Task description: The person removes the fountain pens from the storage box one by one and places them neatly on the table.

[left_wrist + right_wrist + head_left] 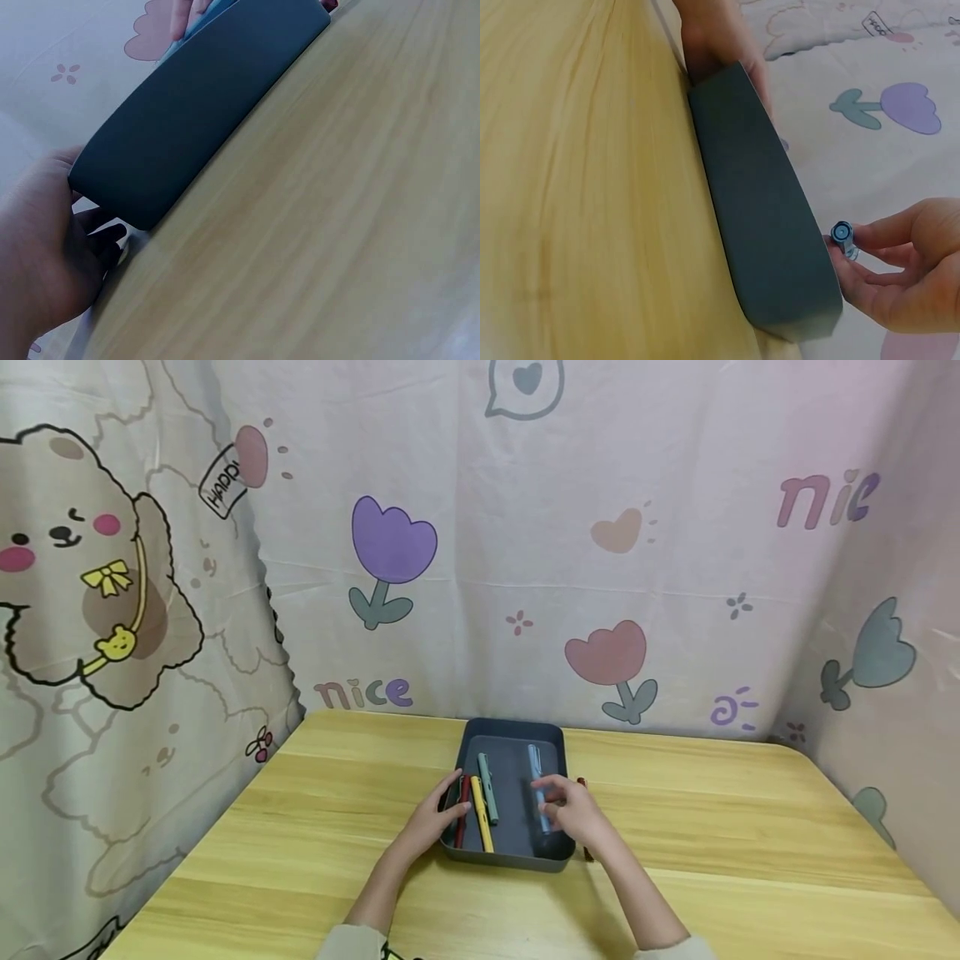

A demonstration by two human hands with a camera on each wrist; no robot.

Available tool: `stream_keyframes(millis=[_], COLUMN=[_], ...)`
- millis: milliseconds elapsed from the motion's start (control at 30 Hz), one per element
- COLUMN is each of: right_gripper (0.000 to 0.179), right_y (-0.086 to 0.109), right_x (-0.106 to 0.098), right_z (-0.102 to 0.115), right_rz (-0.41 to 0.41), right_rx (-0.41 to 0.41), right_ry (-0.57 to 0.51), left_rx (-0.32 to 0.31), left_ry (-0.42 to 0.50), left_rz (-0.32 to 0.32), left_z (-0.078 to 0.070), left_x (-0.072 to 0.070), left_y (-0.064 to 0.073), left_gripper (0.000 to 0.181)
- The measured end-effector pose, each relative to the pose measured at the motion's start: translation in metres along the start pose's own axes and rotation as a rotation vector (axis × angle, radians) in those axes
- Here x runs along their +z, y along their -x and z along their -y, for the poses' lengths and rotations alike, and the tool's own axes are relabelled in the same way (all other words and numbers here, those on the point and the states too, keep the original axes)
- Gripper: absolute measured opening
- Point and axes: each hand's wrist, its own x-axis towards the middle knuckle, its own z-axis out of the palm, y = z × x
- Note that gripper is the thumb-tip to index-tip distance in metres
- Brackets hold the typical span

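Pale sleeves (351, 942) foremost, and look: the left hand (431, 818) grips the grey tray (510, 862) by its wall, presumably steadying it; the right hand (576, 814), fingertips nearly meeting, pinches a blue pen (536, 767) inside its right side, apparently suiting that slim barrel.

Hands (576, 810) at a gray tray (516, 785) of pens (482, 814)

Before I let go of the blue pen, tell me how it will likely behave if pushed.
The blue pen is probably stiff: it looks straight where the right hand pinches it. Its round end suggests it could roll, though the protruding clip would likely limit that.
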Motion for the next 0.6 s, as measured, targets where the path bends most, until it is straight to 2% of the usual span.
stream_keyframes(millis=[200,600], right_gripper=[0.030,0.030], right_y=[0.006,0.016], right_x=[-0.012,-0.034], right_z=[-0.003,-0.013], right_rz=[-0.028,-0.063], right_rx=[0.049,0.074], right_ry=[-0.033,-0.038], left_rx=[-0.006,-0.005], left_ry=[-0.011,-0.002], left_rz=[-0.010,-0.002], left_z=[-0.001,0.000], left_x=[-0.001,0.000], left_y=[0.001,0.000], left_gripper=[0.057,0.057])
